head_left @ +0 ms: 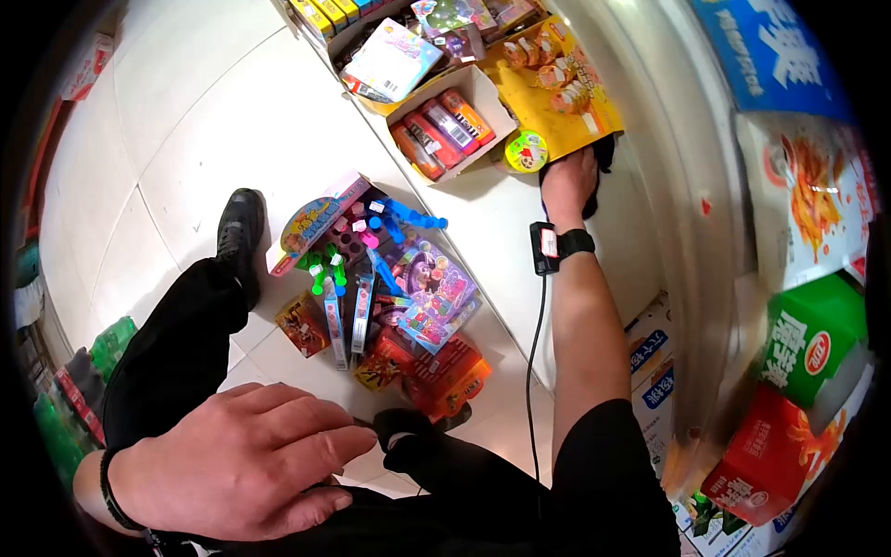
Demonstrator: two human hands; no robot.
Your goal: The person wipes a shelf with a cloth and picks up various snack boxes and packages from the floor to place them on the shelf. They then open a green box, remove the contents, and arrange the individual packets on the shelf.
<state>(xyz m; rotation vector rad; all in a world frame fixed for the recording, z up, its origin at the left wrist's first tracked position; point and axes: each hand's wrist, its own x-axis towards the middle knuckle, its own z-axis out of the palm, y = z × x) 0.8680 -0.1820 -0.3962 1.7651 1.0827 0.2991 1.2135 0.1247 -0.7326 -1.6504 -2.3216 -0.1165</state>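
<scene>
My right hand (571, 183) reaches down to the white shelf, pressing on a black cloth (605, 153) that shows at both sides of it. Its fingertips are hard to see. Just left of that hand stands a small round tub with a yellow-green lid (526, 150). A yellow card of packed snacks (560, 88) lies beyond the fingers. My left hand (251, 459) hangs low over my leg, empty, with loosely bent fingers and the thumb apart.
An open box of colourful packs (444, 135) and a white-blue box (392, 58) sit on the shelf. Toy tubes (380, 223), purple packs (436, 292) and an orange-red box (445, 376) are heaped on the floor. Snack bags (812, 325) line the right. A cable (534, 371) runs from my right wrist.
</scene>
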